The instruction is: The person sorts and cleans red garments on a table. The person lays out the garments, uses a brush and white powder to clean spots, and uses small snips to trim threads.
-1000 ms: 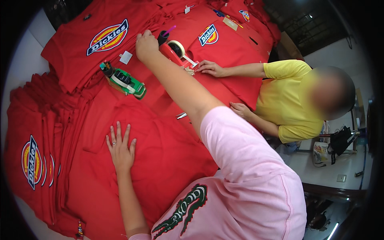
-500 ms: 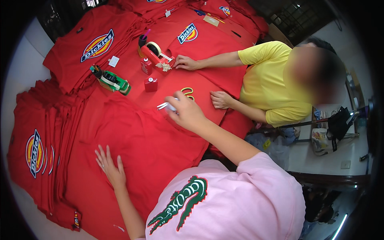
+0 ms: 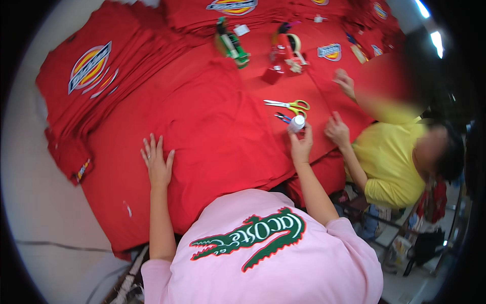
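Observation:
My left hand (image 3: 159, 164) lies flat with fingers spread at the left edge of a red T-shirt (image 3: 223, 137). That shirt is spread out and slightly wrinkled on the red-covered table. To the right of it, my right hand (image 3: 302, 143) is closed around a small white bottle (image 3: 296, 123), with fingertips at its sides. Blue-handled snips (image 3: 283, 117) lie right beside the bottle, partly hidden by it. Just beyond them, scissors with yellow-green handles (image 3: 292, 106) rest on the table, blades pointing left.
Piles of red printed shirts (image 3: 96, 86) line the left and far sides. A green tape dispenser (image 3: 233, 48), a red tape dispenser (image 3: 289, 53) and a red bottle (image 3: 273, 74) stand farther back. At right, a person in a yellow shirt (image 3: 390, 162) has both hands near another red shirt (image 3: 334, 76).
The view has turned. My right hand has come down toward the table beside the scissors, which now show fully. My left hand stays flat on the shirt. The co-worker's hands have shifted.

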